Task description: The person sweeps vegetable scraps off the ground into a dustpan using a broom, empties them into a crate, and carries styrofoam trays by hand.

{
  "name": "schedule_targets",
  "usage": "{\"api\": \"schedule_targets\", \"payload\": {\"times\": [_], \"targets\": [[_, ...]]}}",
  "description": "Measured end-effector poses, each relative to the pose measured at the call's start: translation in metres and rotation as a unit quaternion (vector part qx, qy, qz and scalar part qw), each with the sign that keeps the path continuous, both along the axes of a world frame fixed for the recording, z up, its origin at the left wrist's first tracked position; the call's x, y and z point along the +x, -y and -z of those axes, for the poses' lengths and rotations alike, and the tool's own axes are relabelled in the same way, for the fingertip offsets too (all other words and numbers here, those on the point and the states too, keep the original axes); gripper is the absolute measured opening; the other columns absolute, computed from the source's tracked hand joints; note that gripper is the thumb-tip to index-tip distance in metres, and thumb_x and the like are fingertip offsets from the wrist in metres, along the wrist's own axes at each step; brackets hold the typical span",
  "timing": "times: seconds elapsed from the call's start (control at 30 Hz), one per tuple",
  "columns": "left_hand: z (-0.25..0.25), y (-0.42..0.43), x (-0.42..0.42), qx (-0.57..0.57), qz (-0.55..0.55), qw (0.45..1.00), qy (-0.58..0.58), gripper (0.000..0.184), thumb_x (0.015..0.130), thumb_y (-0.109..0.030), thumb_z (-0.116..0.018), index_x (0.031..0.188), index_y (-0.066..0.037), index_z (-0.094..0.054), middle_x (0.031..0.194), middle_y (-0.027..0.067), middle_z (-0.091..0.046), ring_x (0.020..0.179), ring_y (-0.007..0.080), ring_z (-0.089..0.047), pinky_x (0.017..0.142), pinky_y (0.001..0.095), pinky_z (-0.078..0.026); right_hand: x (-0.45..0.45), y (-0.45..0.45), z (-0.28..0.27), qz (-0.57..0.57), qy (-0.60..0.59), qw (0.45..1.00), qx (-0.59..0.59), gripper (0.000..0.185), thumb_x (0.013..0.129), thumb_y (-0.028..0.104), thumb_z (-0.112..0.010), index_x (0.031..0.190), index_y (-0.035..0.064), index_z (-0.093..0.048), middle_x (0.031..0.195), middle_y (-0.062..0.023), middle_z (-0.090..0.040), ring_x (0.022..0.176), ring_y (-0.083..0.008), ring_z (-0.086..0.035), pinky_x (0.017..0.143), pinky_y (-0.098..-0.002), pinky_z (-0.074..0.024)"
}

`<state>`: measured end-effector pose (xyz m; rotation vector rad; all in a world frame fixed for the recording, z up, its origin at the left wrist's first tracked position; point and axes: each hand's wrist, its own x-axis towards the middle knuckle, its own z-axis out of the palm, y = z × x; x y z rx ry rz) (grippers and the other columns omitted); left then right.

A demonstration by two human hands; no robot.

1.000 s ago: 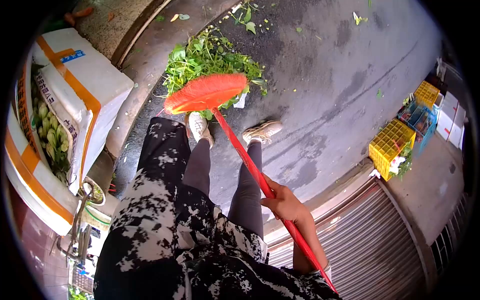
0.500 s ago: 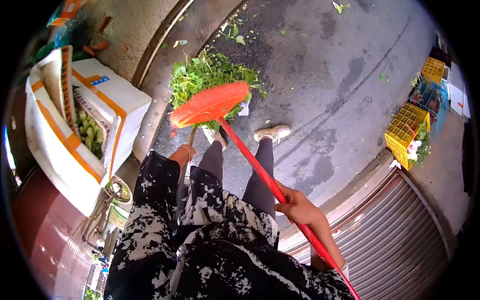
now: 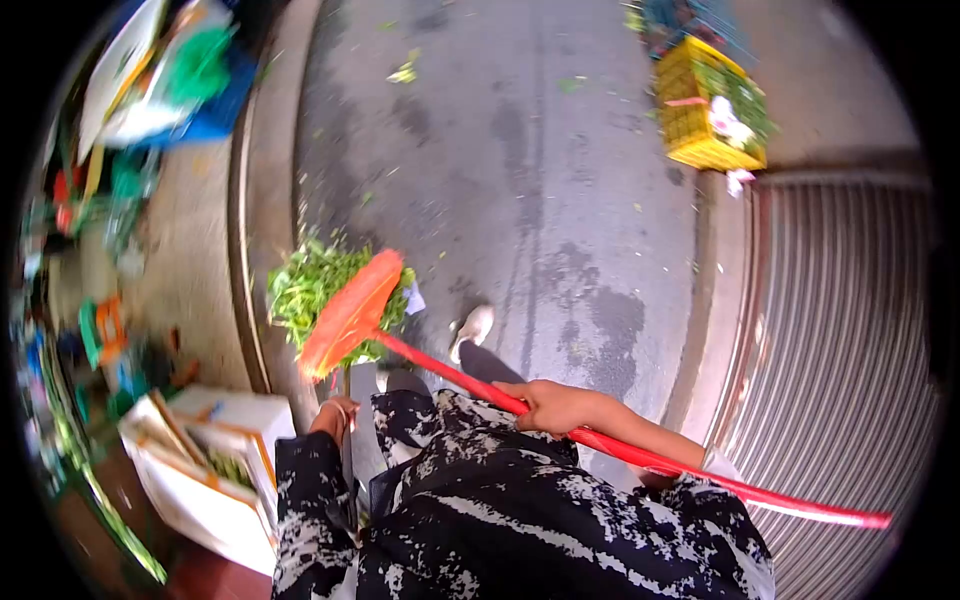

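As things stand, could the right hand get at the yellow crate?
Probably not: the right hand is closed around the red broom handle, and the yellow crate stands well away, past a stretch of road.

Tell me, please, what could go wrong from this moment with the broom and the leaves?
The green leaves lie in a loose heap, so some might scatter across the road. Only the right hand holds the red broom, partway along its handle, so its head might twist. The handle's rear end sticks out past the right forearm, so it could knock something during a turn.
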<state>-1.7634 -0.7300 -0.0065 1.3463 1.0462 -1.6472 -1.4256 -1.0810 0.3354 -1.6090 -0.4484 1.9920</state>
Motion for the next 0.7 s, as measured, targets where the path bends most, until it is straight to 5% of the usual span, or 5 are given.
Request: {"api": "schedule_targets", "payload": {"times": [0.1, 0.2, 0.47, 0.57, 0.7], "targets": [[-0.053, 0.011, 0.116, 0.068, -0.067, 0.995, -0.033, 0.020, 0.082, -0.021, -0.049, 0.078, -0.001, -0.054, 0.047, 0.0128, -0.051, 0.036, 0.0263, -0.049, 0.037, 0.0384, -0.037, 0.021, 0.031, -0.013, 0.039, 0.028, 0.999, 0.018, 0.068, 0.074, 0.011, -0.050, 0.132, 0.0115, -0.015, 0.058, -0.0064, -0.047, 0.041, -0.0138, -0.045, 0.043, -0.0267, -0.0405], [-0.048, 0.006, 0.201, 0.034, -0.072, 0.997, 0.007, 0.043, 0.084, -0.031, -0.042, 0.054, -0.002, -0.052, 0.048, 0.0165, -0.053, 0.040, 0.0284, -0.049, 0.049, 0.0402, -0.038, 0.038, 0.063, -0.009, 0.109, 0.047, 0.992, 0.031, 0.066, 0.073, 0.010, -0.050, 0.131, 0.0125, -0.020, 0.062, -0.0078, -0.050, 0.046, -0.0134, -0.046, 0.047, -0.0264, -0.0410], [-0.067, 0.021, 0.490, -0.042, 0.098, 0.973, 0.205, 0.047, 0.085, -0.034, -0.039, 0.052, -0.003, -0.052, 0.045, 0.0133, -0.051, 0.038, 0.0266, -0.046, 0.048, 0.0399, -0.037, 0.144, 0.110, -0.038, 0.287, 0.124, 0.950, -0.010, 0.065, 0.072, 0.010, -0.050, 0.131, 0.0130, -0.021, 0.065, -0.0081, -0.051, 0.049, -0.0127, -0.046, 0.047, -0.0263, -0.0404], [-0.074, 0.058, 0.616, 0.032, 0.252, 0.961, 0.109, 0.047, 0.085, -0.034, -0.039, 0.050, -0.005, -0.052, 0.043, 0.0123, -0.049, 0.037, 0.0263, -0.044, 0.047, 0.0394, -0.037, 0.186, 0.122, -0.062, 0.347, 0.154, 0.925, -0.017, 0.066, 0.072, 0.011, -0.050, 0.131, 0.0123, -0.020, 0.066, -0.0077, -0.050, 0.046, -0.0118, -0.045, 0.045, -0.0260, -0.0400], [-0.109, 0.105, 0.770, 0.014, 0.392, 0.907, 0.155, 0.050, 0.085, -0.036, -0.037, 0.048, -0.005, -0.050, 0.043, 0.0114, -0.050, 0.040, 0.0260, -0.047, 0.049, 0.0411, -0.039, 0.229, 0.146, -0.068, 0.447, 0.184, 0.875, 0.000, 0.066, 0.072, 0.008, -0.049, 0.131, 0.0087, -0.019, 0.064, -0.0093, -0.051, 0.043, -0.0141, -0.046, 0.043, -0.0275, -0.0412]]}}
